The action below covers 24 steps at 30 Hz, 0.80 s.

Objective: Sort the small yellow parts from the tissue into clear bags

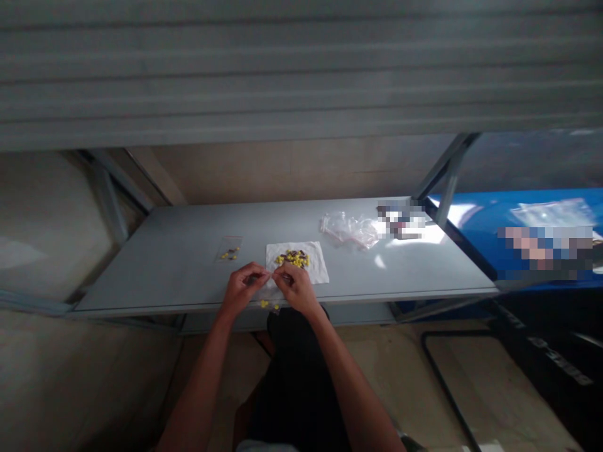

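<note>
My left hand and my right hand meet at the table's front edge, fingertips pinched on the top of a small transparent plastic bag. The bag hangs down between them, with a few yellow pieces and something darker at its bottom. Just beyond my right hand, a pile of small yellow and dark brown pieces lies on a white cloth. To the left, flat on the table, is another small transparent bag with several yellow and dark pieces in it.
Loose transparent plastic bags lie right of the cloth on the grey table. Behind them is a pixelated patch. A corrugated grey surface hangs overhead, with metal posts at both sides. On the right stands a blue table with plastic bags.
</note>
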Each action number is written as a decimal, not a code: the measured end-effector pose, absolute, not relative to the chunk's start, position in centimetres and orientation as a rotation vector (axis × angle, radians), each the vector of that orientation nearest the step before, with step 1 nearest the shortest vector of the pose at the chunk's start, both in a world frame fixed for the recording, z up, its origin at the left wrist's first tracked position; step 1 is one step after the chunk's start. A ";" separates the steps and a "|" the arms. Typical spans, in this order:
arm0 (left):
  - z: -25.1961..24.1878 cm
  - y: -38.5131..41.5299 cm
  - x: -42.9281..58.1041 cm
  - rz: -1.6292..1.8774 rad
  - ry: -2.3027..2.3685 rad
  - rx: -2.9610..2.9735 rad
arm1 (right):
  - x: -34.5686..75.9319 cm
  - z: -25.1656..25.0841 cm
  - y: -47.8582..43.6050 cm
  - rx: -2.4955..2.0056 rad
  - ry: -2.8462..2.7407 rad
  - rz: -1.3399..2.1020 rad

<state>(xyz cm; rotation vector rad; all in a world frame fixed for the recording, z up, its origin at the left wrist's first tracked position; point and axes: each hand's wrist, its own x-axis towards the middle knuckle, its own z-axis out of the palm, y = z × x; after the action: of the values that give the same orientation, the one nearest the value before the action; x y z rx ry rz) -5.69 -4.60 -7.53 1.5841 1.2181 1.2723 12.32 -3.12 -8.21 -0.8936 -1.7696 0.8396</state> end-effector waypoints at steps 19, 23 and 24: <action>-7.5 -4.5 -5.7 1.314 1.241 1.570 | 12.2 -7.8 -3.1 -0.895 -1.788 0.855; -8.1 -4.4 -5.7 1.383 1.261 1.456 | 12.1 -8.0 -2.9 -0.975 -1.696 0.915; -8.3 -4.3 -5.7 1.397 1.260 1.416 | 12.2 -8.1 -2.9 -0.996 -1.664 0.936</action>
<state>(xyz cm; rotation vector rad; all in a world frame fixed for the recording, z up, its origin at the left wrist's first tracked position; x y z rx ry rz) -5.68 -4.30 -8.26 1.4160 1.2604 1.3973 12.15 -2.90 -8.11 -0.9963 -1.6644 0.9364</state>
